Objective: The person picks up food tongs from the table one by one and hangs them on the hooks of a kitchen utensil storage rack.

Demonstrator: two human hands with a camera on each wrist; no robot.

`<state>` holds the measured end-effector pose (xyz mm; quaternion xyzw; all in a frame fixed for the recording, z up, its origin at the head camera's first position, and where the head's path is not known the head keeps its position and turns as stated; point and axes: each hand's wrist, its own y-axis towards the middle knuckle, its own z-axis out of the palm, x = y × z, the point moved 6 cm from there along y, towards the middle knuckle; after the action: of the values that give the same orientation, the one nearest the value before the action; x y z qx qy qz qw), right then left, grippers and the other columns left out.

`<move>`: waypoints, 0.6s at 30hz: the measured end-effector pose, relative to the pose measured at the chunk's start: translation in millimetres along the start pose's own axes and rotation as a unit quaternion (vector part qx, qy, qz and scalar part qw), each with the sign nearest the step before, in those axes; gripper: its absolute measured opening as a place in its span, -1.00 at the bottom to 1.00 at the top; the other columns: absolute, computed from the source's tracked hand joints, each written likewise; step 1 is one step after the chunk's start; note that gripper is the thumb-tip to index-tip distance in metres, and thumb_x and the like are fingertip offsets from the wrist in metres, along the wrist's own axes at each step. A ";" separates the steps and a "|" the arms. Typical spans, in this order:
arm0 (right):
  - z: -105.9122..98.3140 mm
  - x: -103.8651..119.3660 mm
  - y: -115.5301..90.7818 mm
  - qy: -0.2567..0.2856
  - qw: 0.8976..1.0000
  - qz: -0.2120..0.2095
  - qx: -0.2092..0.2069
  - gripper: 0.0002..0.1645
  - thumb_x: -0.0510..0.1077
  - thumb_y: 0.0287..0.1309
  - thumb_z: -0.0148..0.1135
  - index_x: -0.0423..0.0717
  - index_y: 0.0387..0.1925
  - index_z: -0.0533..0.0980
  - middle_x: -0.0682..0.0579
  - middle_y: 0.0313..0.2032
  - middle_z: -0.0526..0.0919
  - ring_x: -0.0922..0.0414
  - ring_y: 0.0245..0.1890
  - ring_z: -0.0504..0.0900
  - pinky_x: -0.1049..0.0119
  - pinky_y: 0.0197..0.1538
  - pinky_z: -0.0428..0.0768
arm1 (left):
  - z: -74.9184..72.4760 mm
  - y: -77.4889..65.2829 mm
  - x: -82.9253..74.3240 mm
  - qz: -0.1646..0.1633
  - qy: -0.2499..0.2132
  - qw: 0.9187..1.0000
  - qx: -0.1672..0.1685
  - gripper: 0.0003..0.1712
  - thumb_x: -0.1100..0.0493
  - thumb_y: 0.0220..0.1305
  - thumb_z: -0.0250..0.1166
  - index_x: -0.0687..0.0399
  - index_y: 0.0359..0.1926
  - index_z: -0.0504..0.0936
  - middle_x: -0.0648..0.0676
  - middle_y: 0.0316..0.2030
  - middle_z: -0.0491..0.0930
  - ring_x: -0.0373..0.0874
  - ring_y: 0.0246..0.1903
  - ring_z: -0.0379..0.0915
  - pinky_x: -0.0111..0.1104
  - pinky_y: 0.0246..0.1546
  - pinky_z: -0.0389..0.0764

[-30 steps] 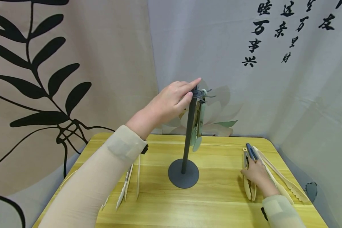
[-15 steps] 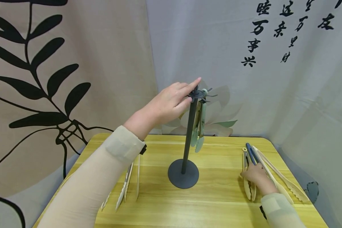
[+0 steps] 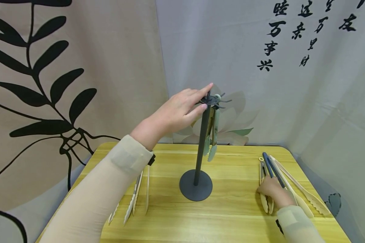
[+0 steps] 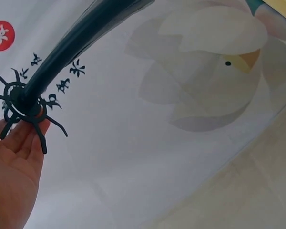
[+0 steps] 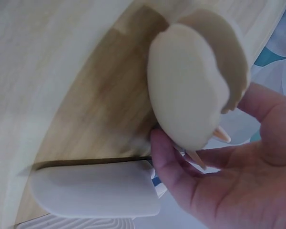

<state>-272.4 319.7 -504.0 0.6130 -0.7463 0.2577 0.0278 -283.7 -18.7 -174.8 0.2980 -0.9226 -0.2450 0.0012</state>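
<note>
The upright dark stand [image 3: 202,145] is placed mid-desk [image 3: 237,209], its top touched by the left hand [image 3: 182,106] with fingers straightened. Farther right, cream tongs [image 5: 186,86] are pinched by the right hand [image 3: 273,191]; a blue-handled tool [image 3: 269,164] is seen just beside them. Pale green tongs [image 3: 215,131] are hung on the stand's right side. On the left, other utensils [image 3: 131,204] are partly covered by a sleeve [image 3: 109,182].

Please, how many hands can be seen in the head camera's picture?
2. The left hand touches the top of the dark hook stand; the right hand holds the cream-tipped tongs at the right side of the wooden table. No other hand is visible.
</note>
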 end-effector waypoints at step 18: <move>0.6 6.1 3.9 0.040 0.999 -0.029 0.000 -0.18 -0.19 0.03 0.19 -0.66 0.16 0.10 -0.66 -0.04 0.18 -0.38 -0.08 0.36 -0.12 -0.10 0.53 | 0.4 2.5 -1.1 -0.043 0.054 0.998 0.008 -0.29 -0.26 0.41 -0.13 -0.20 0.48 -0.01 -0.03 0.21 0.43 -0.13 0.22 0.28 -0.26 0.28 0.27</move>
<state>-277.3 314.4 -503.8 0.6240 -0.7262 0.2812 0.0650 -284.2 -16.1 -173.8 0.3506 -0.9093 -0.2208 0.0382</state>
